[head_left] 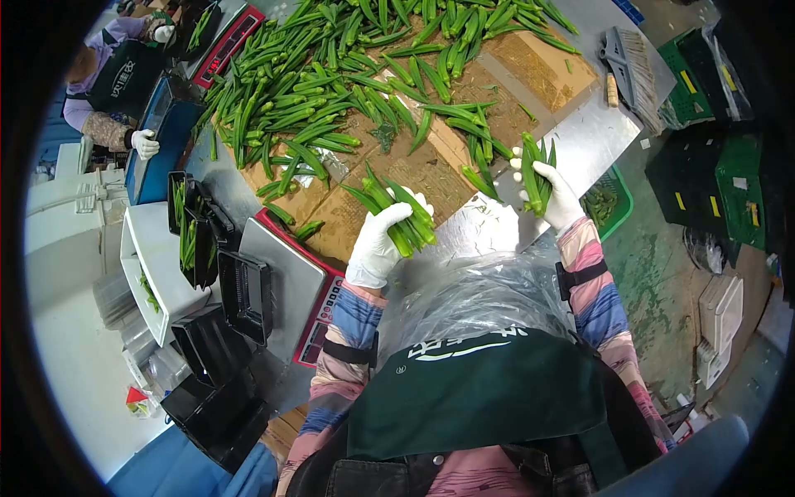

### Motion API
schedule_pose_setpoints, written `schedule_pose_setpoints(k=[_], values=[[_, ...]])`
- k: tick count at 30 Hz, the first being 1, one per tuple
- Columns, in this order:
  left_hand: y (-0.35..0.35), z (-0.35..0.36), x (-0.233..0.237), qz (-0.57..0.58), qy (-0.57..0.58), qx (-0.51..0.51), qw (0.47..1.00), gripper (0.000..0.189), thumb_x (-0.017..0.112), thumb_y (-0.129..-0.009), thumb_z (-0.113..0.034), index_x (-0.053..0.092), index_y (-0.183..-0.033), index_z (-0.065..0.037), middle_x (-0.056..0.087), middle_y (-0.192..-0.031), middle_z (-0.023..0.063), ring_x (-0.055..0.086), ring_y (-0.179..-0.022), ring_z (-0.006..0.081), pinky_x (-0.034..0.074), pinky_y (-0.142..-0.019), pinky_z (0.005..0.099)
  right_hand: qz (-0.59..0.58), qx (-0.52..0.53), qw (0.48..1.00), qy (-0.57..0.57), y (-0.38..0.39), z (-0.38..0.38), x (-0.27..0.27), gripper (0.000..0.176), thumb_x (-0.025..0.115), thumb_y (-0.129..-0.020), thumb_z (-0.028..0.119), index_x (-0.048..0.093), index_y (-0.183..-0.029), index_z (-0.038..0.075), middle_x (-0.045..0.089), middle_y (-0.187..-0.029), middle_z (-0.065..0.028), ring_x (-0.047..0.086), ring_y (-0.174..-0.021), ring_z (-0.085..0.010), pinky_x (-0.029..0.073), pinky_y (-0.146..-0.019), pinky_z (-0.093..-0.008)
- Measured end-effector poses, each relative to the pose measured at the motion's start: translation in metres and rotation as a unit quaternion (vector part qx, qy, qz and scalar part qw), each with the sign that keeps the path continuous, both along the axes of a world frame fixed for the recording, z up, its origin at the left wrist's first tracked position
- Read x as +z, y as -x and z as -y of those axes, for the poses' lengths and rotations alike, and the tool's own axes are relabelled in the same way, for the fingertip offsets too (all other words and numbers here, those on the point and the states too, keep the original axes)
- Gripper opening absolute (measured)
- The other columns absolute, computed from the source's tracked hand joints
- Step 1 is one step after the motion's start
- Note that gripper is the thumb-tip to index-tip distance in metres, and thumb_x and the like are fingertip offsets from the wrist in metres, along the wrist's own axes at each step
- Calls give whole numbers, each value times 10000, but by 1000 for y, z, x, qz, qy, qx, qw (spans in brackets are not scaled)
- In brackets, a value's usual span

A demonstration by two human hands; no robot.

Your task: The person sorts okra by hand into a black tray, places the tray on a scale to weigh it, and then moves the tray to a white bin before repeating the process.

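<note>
My left hand (383,240), in a white glove, is closed around a bunch of green okra (404,217) over the front of the cardboard. To its right, my right hand (556,192), also gloved in white, grips a smaller okra bunch (534,178) above the metal table edge. A large heap of loose okra (290,99) spreads over flattened cardboard (348,211) beyond both hands. Just left of my left hand lies a red-edged scale (286,277) with a bare metal plate.
Black trays (246,294) stand at the left, some holding okra, near a white bin (145,273). A co-worker (116,91) is at the upper left by another scale (228,45). A brush (633,74), a green basket (617,203) and dark crates (704,186) are at the right.
</note>
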State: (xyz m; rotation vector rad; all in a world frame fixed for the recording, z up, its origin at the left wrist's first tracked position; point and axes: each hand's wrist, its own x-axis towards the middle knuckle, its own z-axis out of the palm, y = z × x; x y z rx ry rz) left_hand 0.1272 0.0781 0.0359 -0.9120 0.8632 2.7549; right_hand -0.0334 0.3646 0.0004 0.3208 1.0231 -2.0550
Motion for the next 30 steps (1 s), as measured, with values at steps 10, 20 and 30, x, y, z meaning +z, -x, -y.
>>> schedule_pose_setpoints(k=[10,20,30], values=[[-14,-19,1,-42,-112,-13,993,552,625,-906,-97,485,-1440,-74,599,-1337,138,546,-1308,374,460,-1076,576,-526,135,641,-543,-31,66,-29,395,807,-790,252,625,-1055,24,642,-1045,-201,642,-1008,-397,521,-857,-453],[-11,-30,2,-49,-66,-33,996,540,587,-979,-133,414,-1476,-13,559,-1380,191,544,-1306,369,468,-1078,556,-102,167,970,-148,-21,23,25,437,690,-928,271,629,-1256,-12,694,-971,-51,617,-797,-131,509,-713,-281],[-6,-58,11,-92,-101,3,991,493,613,-995,-145,438,-1439,-19,606,-1214,139,648,-996,234,613,-750,400,66,204,976,26,-76,42,32,423,601,-998,217,551,-1352,-9,724,-1144,-188,714,-823,-216,566,-700,-310]])
